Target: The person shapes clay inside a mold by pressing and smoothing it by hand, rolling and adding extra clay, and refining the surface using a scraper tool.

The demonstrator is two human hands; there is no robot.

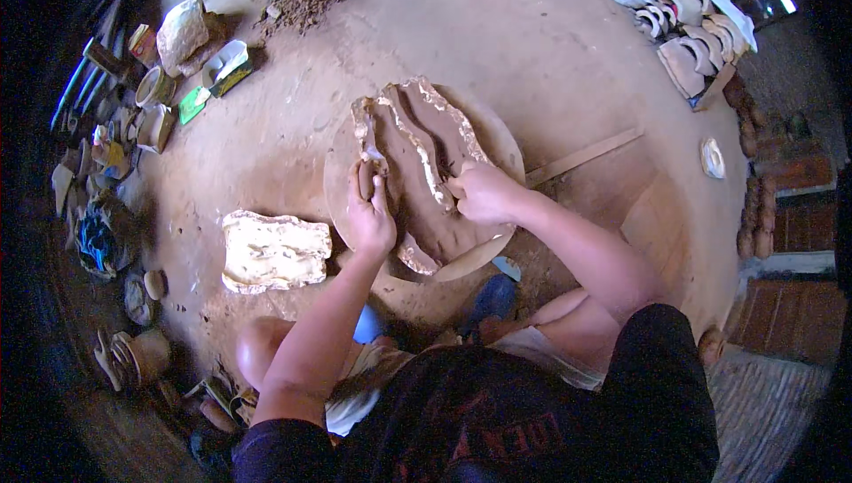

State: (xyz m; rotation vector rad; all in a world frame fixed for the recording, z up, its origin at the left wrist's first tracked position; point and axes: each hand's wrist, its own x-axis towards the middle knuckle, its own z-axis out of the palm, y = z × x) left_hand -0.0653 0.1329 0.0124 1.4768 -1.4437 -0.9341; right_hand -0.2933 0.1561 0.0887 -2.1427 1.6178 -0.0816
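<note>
A long plaster mould [468,133] with pale, ragged rims lies on a round board [508,148] in front of me. Brown clay [420,172] lines its troughs, and a light ridge [417,141] runs between them. At the mould's left rim is my left hand [370,221], with what looks like a brown lump of clay [359,180] between thumb and fingers. My right hand [488,193] is curled, fingertips against the near end of the ridge; whatever they pinch is hidden. A second, pale yellowish mould piece [276,251] lies on the floor to the left.
Crumbled clay [306,2] is heaped at the far left, near a large pale block [183,36] and an open box [227,66]. Tubs and tools line the left side. Curved mould pieces [697,44] are stacked far right. A wooden strip [586,156] lies beside the board.
</note>
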